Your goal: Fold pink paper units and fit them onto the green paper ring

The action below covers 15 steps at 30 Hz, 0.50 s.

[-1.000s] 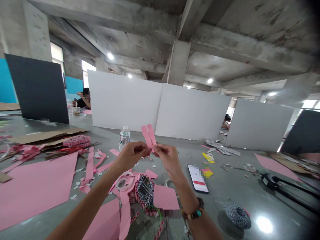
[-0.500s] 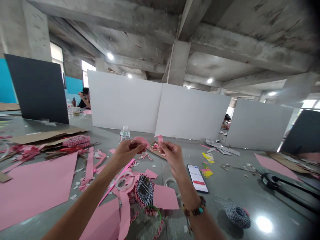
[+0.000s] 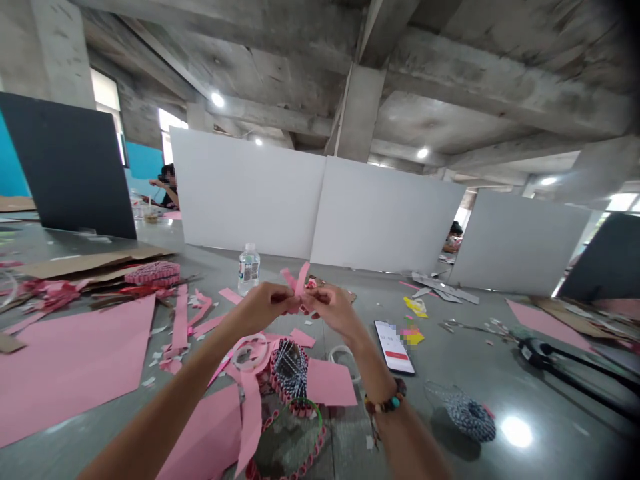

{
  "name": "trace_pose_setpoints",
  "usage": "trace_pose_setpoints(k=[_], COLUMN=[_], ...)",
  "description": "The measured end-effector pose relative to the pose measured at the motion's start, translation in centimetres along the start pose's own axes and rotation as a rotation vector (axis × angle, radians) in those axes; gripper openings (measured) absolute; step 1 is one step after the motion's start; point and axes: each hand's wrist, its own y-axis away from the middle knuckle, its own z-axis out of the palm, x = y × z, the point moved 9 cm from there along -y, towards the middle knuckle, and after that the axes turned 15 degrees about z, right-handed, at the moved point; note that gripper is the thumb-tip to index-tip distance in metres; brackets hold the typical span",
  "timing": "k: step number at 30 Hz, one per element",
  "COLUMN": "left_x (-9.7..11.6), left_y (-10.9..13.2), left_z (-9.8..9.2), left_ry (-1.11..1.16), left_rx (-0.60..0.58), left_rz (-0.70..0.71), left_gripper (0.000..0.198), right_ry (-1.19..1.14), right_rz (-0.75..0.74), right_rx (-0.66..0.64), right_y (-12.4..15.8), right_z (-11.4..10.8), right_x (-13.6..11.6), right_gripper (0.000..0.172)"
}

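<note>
Both my hands are raised over the grey table and pinch a folded pink paper strip [image 3: 299, 280] between them; its two ends cross and stick up above my fingers. My left hand [image 3: 265, 305] grips it from the left with fingers closed. My right hand [image 3: 333, 310] pinches it from the right, and a beaded bracelet [image 3: 384, 403] sits on that wrist. A long pink strip hangs from my left hand toward the table. Below my hands lie a tape roll [image 3: 249, 352] and a black-and-white woven piece [image 3: 289, 368] on pink paper.
A large pink sheet [image 3: 70, 363] covers the left of the table, with pink scraps around it. A water bottle [image 3: 249, 268] stands behind my hands, a phone [image 3: 394, 346] lies to the right. White boards [image 3: 320, 207] wall the far side. Another person [image 3: 167, 187] sits far left.
The strip first stood upright between my fingers, then my hands drew apart folding it, and now they are back together with its ends crossed. The view tilted down slightly.
</note>
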Motion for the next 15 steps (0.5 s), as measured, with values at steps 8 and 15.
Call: trace_pose_setpoints(k=[8, 15], left_x=[-2.6, -1.3], left_y=[2.5, 1.5], left_z=[3.1, -0.4], left_ry=[-0.026, -0.064], left_rx=[-0.403, -0.103], left_rz=[-0.131, -0.057], left_gripper=[0.014, 0.012], right_ry=[0.355, 0.605], right_rz=[-0.046, -0.047], right_rx=[-0.254, -0.409], right_y=[0.6, 1.0], right_z=[3.3, 5.1], right_x=[2.0, 4.7], right_gripper=[0.025, 0.016])
